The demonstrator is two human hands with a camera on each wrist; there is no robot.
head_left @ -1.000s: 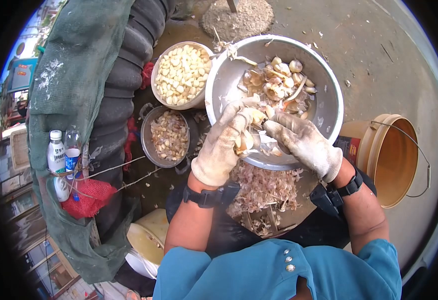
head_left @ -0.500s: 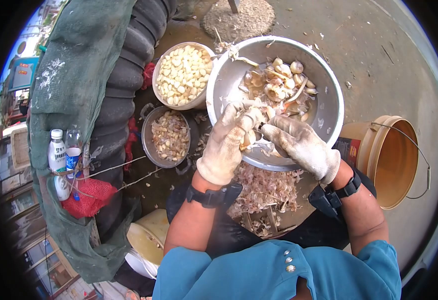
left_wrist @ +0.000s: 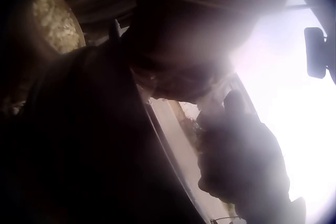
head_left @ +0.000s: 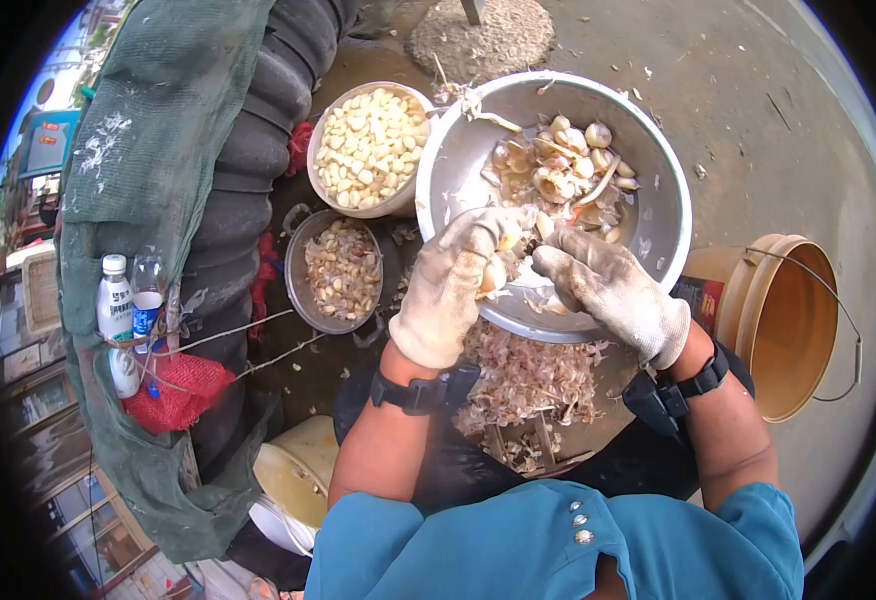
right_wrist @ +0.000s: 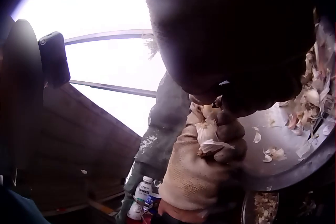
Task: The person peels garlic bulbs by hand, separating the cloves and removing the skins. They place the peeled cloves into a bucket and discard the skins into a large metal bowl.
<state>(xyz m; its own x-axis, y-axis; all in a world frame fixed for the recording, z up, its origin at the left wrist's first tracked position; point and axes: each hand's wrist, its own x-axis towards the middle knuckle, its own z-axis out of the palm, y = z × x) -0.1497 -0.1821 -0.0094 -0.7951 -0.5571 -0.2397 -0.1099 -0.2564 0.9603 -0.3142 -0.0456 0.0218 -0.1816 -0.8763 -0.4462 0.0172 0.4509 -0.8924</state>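
My gloved left hand (head_left: 446,290) grips garlic cloves over the near side of a metal basin (head_left: 458,165). In the right wrist view, a papery garlic piece (right_wrist: 208,132) pokes out beside its curled fingers. Close against it, my gloved right hand (head_left: 620,292) has bent fingers, with thumb and fingertips at the garlic. A small bright sliver (right_wrist: 224,82) shows under the right fingers, like the edge of a small blade; the rest is hidden. Garlic bulbs (head_left: 556,185) and loose skins lie in the basin. The left wrist view is mostly dark.
Left of the basin stand a tub of peeled cloves (head_left: 370,145) and a smaller pot of cloves (head_left: 340,275). Below the basin lies a heap of skins (head_left: 523,385). A tipped yellow bucket (head_left: 788,325) lies right. Bottles (head_left: 115,310) stand by green netting (head_left: 148,150).
Both hands stay over the basin. The right fingertips close in on the left hand's garlic, then draw slightly back; the dark tip seen between the hands half a second ago no longer shows.
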